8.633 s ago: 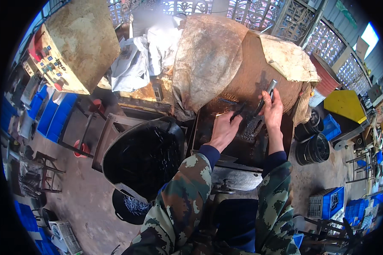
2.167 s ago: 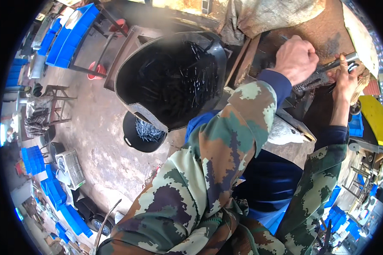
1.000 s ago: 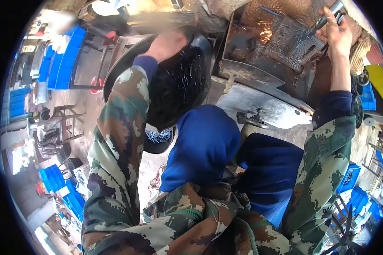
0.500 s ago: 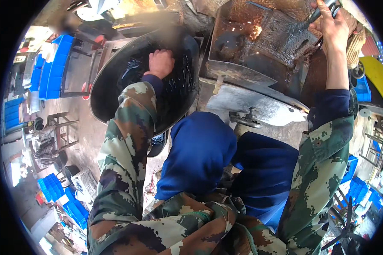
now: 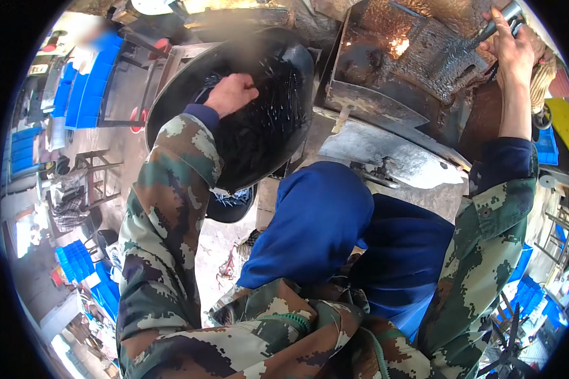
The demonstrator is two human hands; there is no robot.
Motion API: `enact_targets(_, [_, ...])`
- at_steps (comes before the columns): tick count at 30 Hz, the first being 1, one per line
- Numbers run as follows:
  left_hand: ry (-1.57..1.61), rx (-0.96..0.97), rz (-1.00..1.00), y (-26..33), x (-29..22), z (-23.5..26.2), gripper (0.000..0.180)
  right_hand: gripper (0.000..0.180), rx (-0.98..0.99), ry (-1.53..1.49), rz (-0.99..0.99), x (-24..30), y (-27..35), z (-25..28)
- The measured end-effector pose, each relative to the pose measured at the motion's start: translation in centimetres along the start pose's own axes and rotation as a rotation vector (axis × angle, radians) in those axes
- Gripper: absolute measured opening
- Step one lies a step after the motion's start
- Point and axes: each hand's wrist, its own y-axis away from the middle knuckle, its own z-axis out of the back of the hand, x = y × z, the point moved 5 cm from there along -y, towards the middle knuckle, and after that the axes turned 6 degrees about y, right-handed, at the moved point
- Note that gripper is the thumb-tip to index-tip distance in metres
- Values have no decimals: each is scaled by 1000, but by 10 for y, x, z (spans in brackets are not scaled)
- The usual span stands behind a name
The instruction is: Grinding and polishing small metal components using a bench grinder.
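A large black basin (image 5: pixel 171 107) stands tilted in front of my left knee, with many thin dark metal pieces (image 5: pixel 289 95) lying inside it. Above these pieces, inside the basin, is my left hand (image 5: pixel 232 93), its fingers curled together; whatever they may hold is hidden. At the far right, my right hand (image 5: pixel 513 55) is wrapped round a metal bar handle (image 5: pixel 504 20). Between the hands sits an oily brown metal machine bed (image 5: pixel 433 60) with a raised plate. A bright orange-yellow spot (image 5: pixel 398 46) shows on it.
A smaller black container (image 5: pixel 231 211) with shiny thin pieces stands below the basin. A pale metal sheet (image 5: pixel 385 155) and a dark metal fitting (image 5: pixel 379 177) lie under the machine's near edge. Blue bins (image 5: pixel 93 85) stand to the left; a yellow curved cover (image 5: pixel 562 129) is at right.
My left hand has shifted left within the basin and turned, with the fingers now pointing right. The right hand keeps its hold on the handle. The whole view has moved slightly.
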Motion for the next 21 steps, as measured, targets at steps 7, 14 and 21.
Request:
enact_targets(7, [-235, 107, 68, 30, -15, -29, 33, 33, 13, -9, 0, 0, 2, -1])
enact_targets(14, [-68, 239, 114, 45, -13, -46, 46, 32, -2, -1, -23, -1, 1, 1])
enact_targets(21, [137, 297, 339, 62, -6, -85, 43, 34, -5, 3, -19, -2, 0, 3])
